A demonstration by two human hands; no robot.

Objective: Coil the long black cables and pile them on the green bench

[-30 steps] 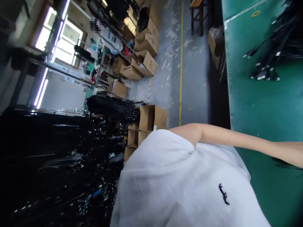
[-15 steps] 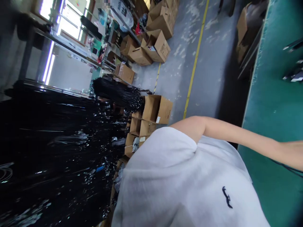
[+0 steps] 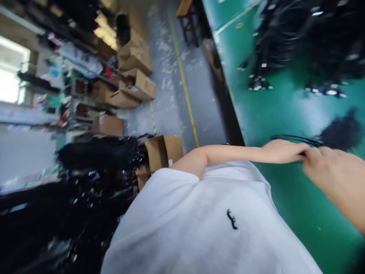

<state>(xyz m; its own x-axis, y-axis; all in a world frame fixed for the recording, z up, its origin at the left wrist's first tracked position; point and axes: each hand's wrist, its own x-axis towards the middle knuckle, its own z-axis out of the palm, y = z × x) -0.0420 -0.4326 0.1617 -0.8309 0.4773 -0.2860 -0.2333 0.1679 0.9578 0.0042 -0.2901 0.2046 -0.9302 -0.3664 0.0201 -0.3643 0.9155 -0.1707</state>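
Observation:
My left hand (image 3: 282,150) reaches across the green table with its fingers closed on a thin black cable (image 3: 298,137). Strands of that cable arch above the hand. My right hand (image 3: 325,163) comes in from the right edge, fingers curled, and meets the left fingertips at the cable. Motion smears both hands, and the exact spot they pinch is hidden. Just past the hands is a dark blurred patch (image 3: 342,129); I cannot tell whether it is cable or shadow. Bundles of black cables (image 3: 281,34) with shiny metal ends lie farther along the table.
The green table (image 3: 299,213) runs down the right side. Black cables (image 3: 94,160) hang in a thick mass at left. Cardboard boxes (image 3: 139,85) stand along the grey floor (image 3: 168,102) with its yellow line. A wooden stool (image 3: 188,23) stands near the table's edge.
The view has swung towards the table, bringing both hands and the cable bundles into sight. Before, the left arm ran out of the right edge with some black cable showing beneath it.

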